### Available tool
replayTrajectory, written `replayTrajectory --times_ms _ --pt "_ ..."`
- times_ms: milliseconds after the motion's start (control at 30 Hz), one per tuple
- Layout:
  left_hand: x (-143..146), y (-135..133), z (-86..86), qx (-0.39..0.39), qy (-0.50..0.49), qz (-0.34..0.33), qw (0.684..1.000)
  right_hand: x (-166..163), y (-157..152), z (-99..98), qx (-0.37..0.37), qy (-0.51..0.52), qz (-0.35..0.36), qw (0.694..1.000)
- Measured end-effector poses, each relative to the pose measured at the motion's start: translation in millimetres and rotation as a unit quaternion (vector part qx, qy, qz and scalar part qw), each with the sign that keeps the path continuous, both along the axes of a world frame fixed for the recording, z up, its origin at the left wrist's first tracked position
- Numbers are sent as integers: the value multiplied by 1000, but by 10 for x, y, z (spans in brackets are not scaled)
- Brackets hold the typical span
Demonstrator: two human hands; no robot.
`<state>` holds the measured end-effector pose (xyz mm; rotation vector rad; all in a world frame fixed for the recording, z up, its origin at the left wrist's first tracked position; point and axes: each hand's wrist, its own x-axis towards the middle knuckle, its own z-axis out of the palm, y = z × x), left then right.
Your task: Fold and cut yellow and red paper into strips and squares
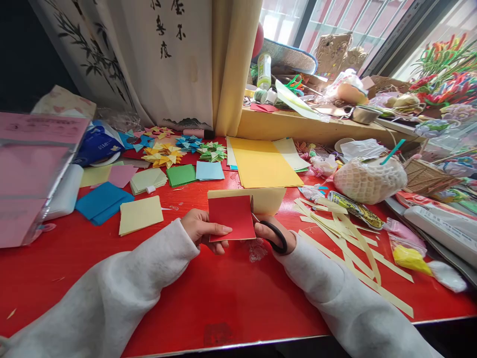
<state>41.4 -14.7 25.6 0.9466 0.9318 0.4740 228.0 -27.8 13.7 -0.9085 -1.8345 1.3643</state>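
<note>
My left hand (206, 229) pinches a red paper square (230, 216) that lies over a larger pale yellow sheet (270, 200), thumb on top and fingers beneath. My right hand (270, 233) is closed round the black-handled scissors (278, 234). Their blades stand at the right edge of the red square, with the yellow sheet between or beside them; exactly how far they reach into it is hidden. The yellow sheet extends past the red square on the right and shows as a thin strip along its top.
Stacks of cut paper, blue (102, 203), cream (140, 215) and green (181, 175), lie left on the red table (223, 298). Folded paper stars (164, 155) sit behind them. Larger yellow sheets (264, 161) lie ahead. Pale paper strips (354, 248) and a net-covered round object (368, 180) are right.
</note>
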Motion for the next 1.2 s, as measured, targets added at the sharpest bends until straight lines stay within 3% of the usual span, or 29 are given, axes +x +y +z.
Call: replayTrajectory --times_ms 100,300,667,1200 --pt "12 -6 -7 2 5 3 1000 -8 -12 19 0 -11 -19 1000" --pt "25 -16 -26 11 3 9 1000 -15 -71 8 -128 -46 -82 987" --pt "51 -35 -46 19 1 26 999 -32 -98 -140 -145 -40 -128 980" --pt "69 -40 -77 33 8 30 999 -80 -110 -141 -152 -28 -163 974"
